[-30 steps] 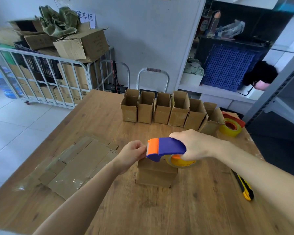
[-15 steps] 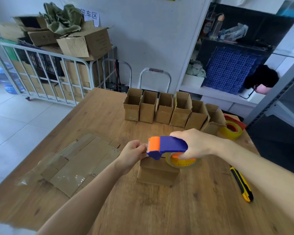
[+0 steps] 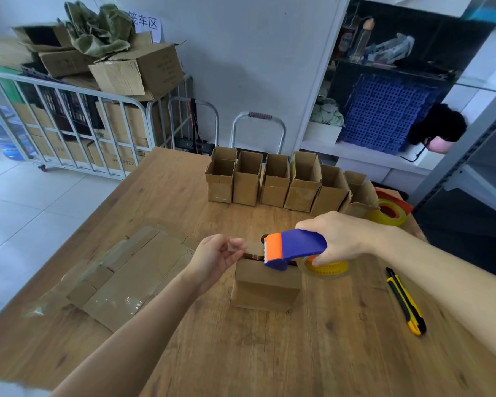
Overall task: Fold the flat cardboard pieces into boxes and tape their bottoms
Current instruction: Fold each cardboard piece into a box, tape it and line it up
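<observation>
A small folded cardboard box (image 3: 265, 285) stands bottom-up in the middle of the wooden table (image 3: 284, 353). My right hand (image 3: 338, 236) grips a blue and orange tape dispenser (image 3: 294, 247) just above the box's top. My left hand (image 3: 219, 255) pinches the clear tape end (image 3: 236, 246) drawn out from the dispenser's orange blade, left of the box. A stack of flat cardboard pieces (image 3: 126, 275) lies on the table to the left. Several finished open boxes (image 3: 275, 180) stand in a row at the far edge.
A yellow and black utility knife (image 3: 405, 303) lies on the table at the right. A yellow tape roll (image 3: 388, 214) sits by the row's right end. Off the table's left stands a metal cage cart (image 3: 78, 121) loaded with cartons. Shelving stands at the back right.
My left hand has drawn away from the dispenser to the left, pulling out a short strip of clear tape. The dispenser stays above the box.
</observation>
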Tool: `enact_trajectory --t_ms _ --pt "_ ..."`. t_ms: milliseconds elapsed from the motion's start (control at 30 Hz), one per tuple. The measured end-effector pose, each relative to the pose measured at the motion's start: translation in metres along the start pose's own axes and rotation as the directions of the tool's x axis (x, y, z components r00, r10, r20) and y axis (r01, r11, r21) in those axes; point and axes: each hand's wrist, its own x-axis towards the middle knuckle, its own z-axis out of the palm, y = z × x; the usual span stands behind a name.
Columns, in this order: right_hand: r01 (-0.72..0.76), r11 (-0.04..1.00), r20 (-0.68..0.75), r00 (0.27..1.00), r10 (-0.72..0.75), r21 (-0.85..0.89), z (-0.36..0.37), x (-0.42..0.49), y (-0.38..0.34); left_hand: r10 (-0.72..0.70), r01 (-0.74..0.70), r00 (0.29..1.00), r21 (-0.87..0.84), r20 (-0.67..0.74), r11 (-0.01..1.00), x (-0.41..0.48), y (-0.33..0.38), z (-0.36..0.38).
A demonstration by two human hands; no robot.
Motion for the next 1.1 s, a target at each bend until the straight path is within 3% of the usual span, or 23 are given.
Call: enact_trajectory --t_ms 300,433,667,933,1100 --pt "-0.02 0.998 0.031 0.999 0.022 -0.058 0.011 0.009 -0.01 0.025 -0.023 0.999 0.101 -0.021 0.995 -0.006 -0.003 -0.007" --pt "-0.027 0.995 0.021 0.999 0.029 -0.094 0.009 0.014 -0.016 0.042 -0.01 0.993 0.267 -0.114 0.964 -0.003 -0.004 -0.009" --pt "-0.025 0.999 0.026 0.999 0.026 -0.044 0.008 0.016 -0.019 -0.02 0.026 0.999 0.138 -0.043 0.99 -0.012 -0.001 -0.019" --pt "-0.003 0.98 0.031 0.999 0.009 -0.198 0.009 0.026 -0.038 -0.04 0.042 0.999 0.072 -0.026 0.997 -0.012 -0.01 -0.034" --pt "-0.017 0.974 0.019 1.0 0.022 -0.227 0.012 0.025 -0.039 -0.06 0.085 0.995 0.344 -0.083 0.935 -0.005 -0.027 -0.052"
